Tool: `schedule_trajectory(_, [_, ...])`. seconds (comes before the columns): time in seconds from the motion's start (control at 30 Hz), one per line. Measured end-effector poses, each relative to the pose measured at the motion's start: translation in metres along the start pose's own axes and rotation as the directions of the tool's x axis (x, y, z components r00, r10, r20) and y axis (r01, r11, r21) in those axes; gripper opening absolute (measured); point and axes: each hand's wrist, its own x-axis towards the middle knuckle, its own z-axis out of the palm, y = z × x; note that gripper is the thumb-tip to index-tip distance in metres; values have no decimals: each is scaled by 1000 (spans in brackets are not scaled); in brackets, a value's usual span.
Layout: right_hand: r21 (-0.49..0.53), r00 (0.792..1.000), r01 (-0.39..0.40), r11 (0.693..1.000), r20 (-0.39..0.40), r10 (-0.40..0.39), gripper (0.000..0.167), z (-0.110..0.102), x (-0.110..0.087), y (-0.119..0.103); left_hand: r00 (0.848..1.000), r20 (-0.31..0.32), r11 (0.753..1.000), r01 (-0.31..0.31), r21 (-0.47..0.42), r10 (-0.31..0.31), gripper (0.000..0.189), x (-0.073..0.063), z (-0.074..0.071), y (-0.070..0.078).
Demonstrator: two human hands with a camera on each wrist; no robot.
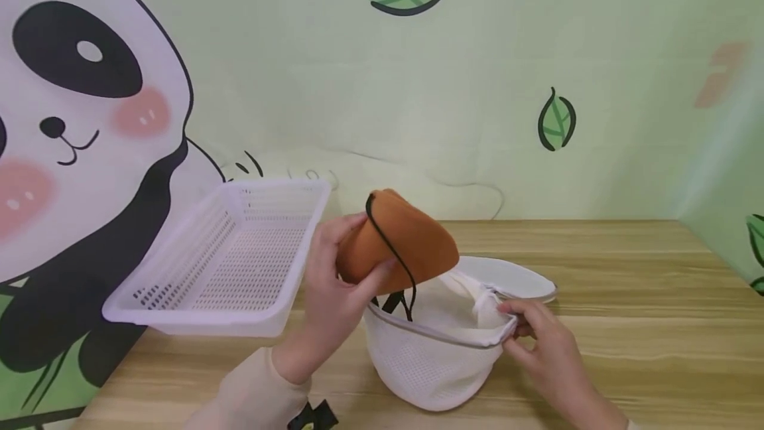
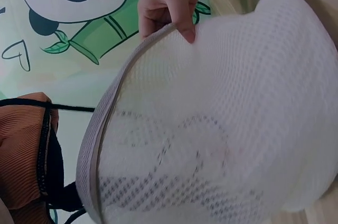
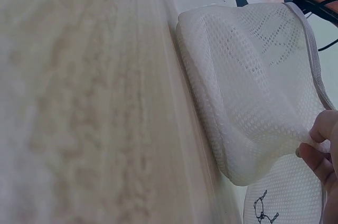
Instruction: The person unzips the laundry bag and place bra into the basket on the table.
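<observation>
In the head view my left hand (image 1: 334, 294) holds up an orange cupped garment (image 1: 412, 244) with thin black straps, thumb in front and fingers behind. Ribbed fabric and black trim show on the garment (image 2: 24, 150) in the left wrist view. Its straps hang at the mouth of a white mesh laundry bag (image 1: 426, 367), which stands on the table with its round lid (image 1: 513, 277) folded back. My right hand (image 1: 546, 344) pinches the bag's zipped rim on the right side. White fabric bunches inside near those fingers. The garment's underside is hidden in the head view.
A white perforated plastic basket (image 1: 193, 329) stands tilted at the left. A small black item (image 1: 313, 415) lies at the table's front edge, partly under the left sleeve. Behind the wooden table (image 1: 644, 324) hangs a green backdrop with a panda and leaves.
</observation>
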Motion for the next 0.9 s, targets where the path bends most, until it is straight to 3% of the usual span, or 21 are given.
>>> schedule_trajectory(0.37, [-24,1000,7,1000,4,-7,50,1,-2,1,999,53,998,-10,55,7,47,27,-17,-4])
schedule_trajectory(0.7, [-27,1000,2,1000,-2,-2,50,3,-3,-1,1000,27,993,-7,119,3,48,51,-34,-7])
schedule_trajectory(0.9, [-34,1000,-11,999,1,11,49,3,-3,-1,1000,20,986,12,167,-16,49,59,-46,-14])
